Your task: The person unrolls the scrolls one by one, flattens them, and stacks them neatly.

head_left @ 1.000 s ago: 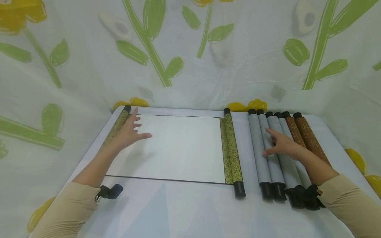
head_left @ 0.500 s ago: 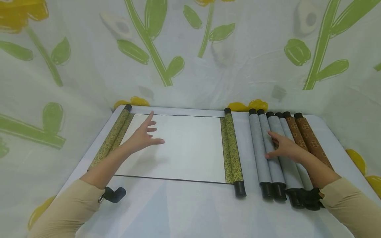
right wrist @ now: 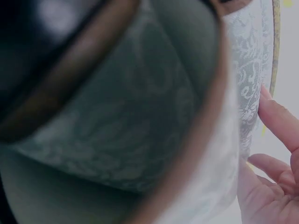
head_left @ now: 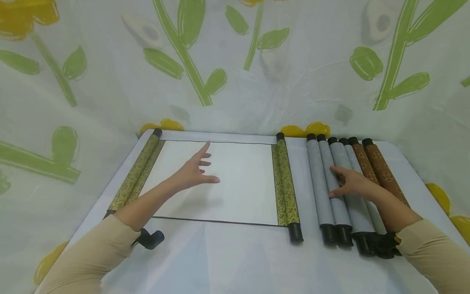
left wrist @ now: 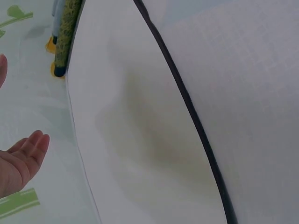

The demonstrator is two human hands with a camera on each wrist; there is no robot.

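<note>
A hanging scroll lies unrolled, its blank white paper point(head_left: 242, 183) stretched between a left roller point(head_left: 136, 173) and a right roller point(head_left: 288, 183), both wrapped in green-gold patterned cloth. Over the paper hovers my left hand point(head_left: 194, 173), its fingers spread and thumb pointing right; nothing is in it, and it casts a soft shadow. My right hand point(head_left: 352, 181) rests among the rolled grey scrolls point(head_left: 320, 185), thumb and forefinger lying loosely over the second from the left. In the right wrist view its fingers point(right wrist: 280, 121) lie at the silvery floral cloth.
Two brown patterned scrolls point(head_left: 382, 167) lie at the right end of the row, partly under the right forearm. Black knobs point(head_left: 329, 235) on the grey scrolls point to the near side. A flower-printed white curtain point(head_left: 257, 94) stands behind the table point(head_left: 220, 261).
My left hand has moved right from beside the left roller towards the middle of the paper, uncovering that roller. The right hand has hardly shifted.
</note>
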